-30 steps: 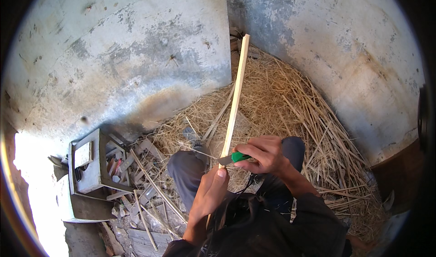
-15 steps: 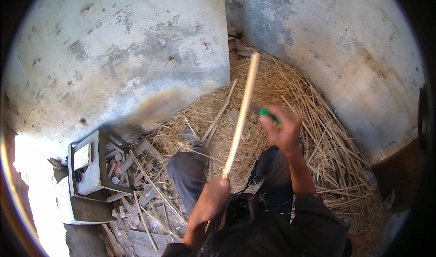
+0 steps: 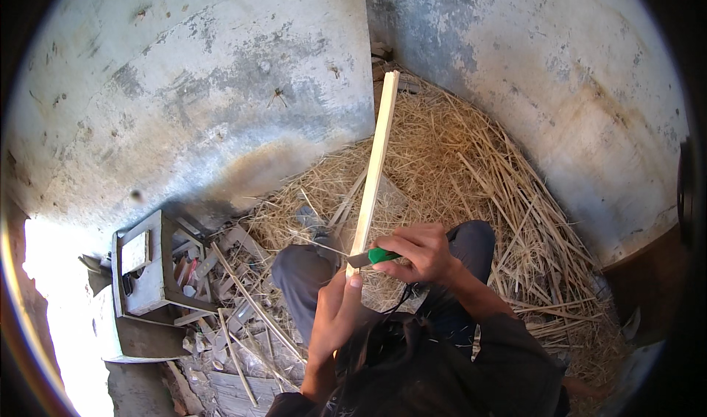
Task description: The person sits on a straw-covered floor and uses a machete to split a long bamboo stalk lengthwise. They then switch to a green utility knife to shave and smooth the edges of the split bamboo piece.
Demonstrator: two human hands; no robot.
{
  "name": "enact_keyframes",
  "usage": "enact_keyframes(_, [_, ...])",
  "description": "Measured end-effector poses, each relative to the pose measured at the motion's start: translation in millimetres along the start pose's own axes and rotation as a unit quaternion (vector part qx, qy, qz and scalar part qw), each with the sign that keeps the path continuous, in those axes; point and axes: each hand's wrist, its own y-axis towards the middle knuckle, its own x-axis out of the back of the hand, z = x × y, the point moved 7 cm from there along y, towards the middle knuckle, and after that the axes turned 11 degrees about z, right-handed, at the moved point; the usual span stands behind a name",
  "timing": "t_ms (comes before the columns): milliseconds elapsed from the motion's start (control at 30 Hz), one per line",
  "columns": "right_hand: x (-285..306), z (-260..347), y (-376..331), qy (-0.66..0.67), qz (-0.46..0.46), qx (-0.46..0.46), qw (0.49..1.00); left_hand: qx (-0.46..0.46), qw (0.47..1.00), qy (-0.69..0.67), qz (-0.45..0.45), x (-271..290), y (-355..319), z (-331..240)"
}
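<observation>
A long pale wooden stick (image 3: 374, 168) points up and away from me over a heap of straw. My left hand (image 3: 336, 312) grips its near end. My right hand (image 3: 417, 253) holds a green-handled knife (image 3: 372, 256) whose blade lies against the stick just above the left hand's thumb. Both hands hover above my knees in grey trousers (image 3: 303, 278).
Dry straw (image 3: 479, 174) fills the corner between two stained concrete walls (image 3: 199, 93). A small grey stool or box (image 3: 143, 270) lies to the left among wood scraps and split sticks (image 3: 243, 306). Bright sunlight falls at the far left.
My right hand had swung up and away along the stick with the knife half a second ago; now it is back down at the stick's near end by the left hand.
</observation>
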Motion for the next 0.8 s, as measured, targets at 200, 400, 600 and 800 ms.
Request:
enact_keyframes(200, [2.5,8.4,2.0,-0.033,0.023,0.002,0.999,0.023,1.0,0.005,0.001,-0.1,-4.8,5.1])
enact_keyframes(400, [7.6,7.4,2.9,-0.053,0.002,0.012,0.998,0.033,0.999,0.037,-0.007,-2.3,-6.4,-7.7])
enact_keyframes(600, [12.5,9.2,2.7,-0.1,0.014,0.016,0.995,0.032,0.998,0.052,-0.007,-1.6,-7.1,-6.4])
enact_keyframes(800, [17.5,6.3,-0.3,-0.119,-0.004,0.023,0.993,0.049,0.998,0.039,-0.004,-2.1,-10.9,-4.4])
